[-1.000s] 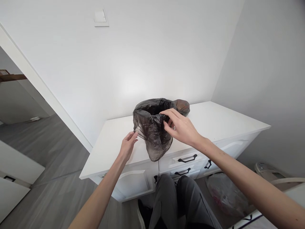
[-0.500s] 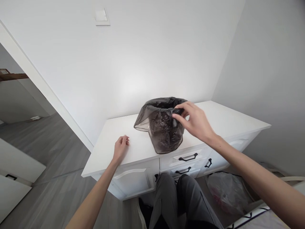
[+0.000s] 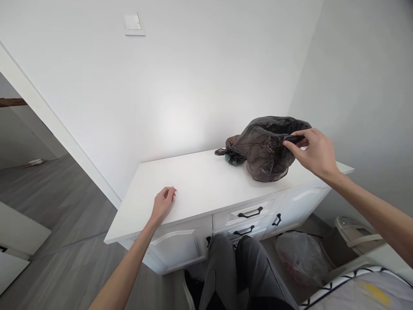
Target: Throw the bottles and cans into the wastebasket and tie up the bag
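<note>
My right hand (image 3: 315, 153) pinches the rim of a small bin lined with a thin dark plastic bag (image 3: 269, 150), lifted slightly over the right end of the white cabinet top (image 3: 200, 185). A knotted bundle of dark bags (image 3: 232, 151) with something teal in it lies just left of the bin. My left hand (image 3: 163, 202) rests on the cabinet top near its front left edge, fingers loosely curled, holding nothing.
The cabinet has drawers with black handles (image 3: 250, 213) in front of my knees. A translucent bag with pink contents (image 3: 301, 258) lies on the floor at the right, beside a grey appliance (image 3: 355, 234). Grey plank floor (image 3: 58, 202) opens to the left.
My right hand has carried the lined bin from the middle of the cabinet top to its right end, uncovering the bundle of bags. My left hand let go of the liner and rests on the top.
</note>
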Available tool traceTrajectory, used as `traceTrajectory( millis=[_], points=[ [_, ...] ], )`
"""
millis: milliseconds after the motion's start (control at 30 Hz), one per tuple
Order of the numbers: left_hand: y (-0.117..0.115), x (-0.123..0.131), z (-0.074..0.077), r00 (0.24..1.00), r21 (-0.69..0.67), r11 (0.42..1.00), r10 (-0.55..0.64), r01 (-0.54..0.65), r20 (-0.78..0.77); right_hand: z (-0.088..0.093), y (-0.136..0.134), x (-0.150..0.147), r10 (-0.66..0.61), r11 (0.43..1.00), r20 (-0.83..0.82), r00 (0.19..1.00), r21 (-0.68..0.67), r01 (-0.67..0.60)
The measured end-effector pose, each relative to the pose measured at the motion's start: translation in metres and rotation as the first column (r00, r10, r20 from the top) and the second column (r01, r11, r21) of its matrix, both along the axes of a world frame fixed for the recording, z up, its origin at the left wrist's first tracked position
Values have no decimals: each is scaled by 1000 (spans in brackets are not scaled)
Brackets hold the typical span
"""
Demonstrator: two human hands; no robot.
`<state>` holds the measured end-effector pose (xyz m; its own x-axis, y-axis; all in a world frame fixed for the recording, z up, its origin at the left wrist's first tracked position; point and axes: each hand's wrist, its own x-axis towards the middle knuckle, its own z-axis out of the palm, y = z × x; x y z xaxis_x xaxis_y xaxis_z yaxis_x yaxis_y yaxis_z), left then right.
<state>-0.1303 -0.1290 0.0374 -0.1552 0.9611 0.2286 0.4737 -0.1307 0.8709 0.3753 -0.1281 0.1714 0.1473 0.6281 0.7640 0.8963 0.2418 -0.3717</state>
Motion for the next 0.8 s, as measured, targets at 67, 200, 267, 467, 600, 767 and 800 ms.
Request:
traceTrajectory(
  millis=[67,200,267,467,600,767,800],
  points=[
    [0,0,0,1000,-1,1000,0,0,-8,-5,9,12,-25,1000,-7,1000,-11,25],
    [-1,1,2,1000,0,1000,8,-8,-22,-14,22,25,-45,998,-10,999,-37,45],
    [-1,1,3,1000,-2,1000,9,-10,-27,-18,24,28,-58,998,-6,998,-36,57],
    [0,2,5,998,-17,1000,8,-9,-61,-24,28,33,-88,995,-16,996,-43,87],
    [1,3,4,998,-25,999,20,-21,-54,-18,31,30,-89,991,-43,995,-105,84],
    [2,4,5,998,-31,999,20,-22,-53,-23,22,16,-55,998,-101,993,-35,52],
    [2,5,5,998,-33,999,23,-25,-58,-30,18,13,-49,999,-101,994,8,50]
  ],
)
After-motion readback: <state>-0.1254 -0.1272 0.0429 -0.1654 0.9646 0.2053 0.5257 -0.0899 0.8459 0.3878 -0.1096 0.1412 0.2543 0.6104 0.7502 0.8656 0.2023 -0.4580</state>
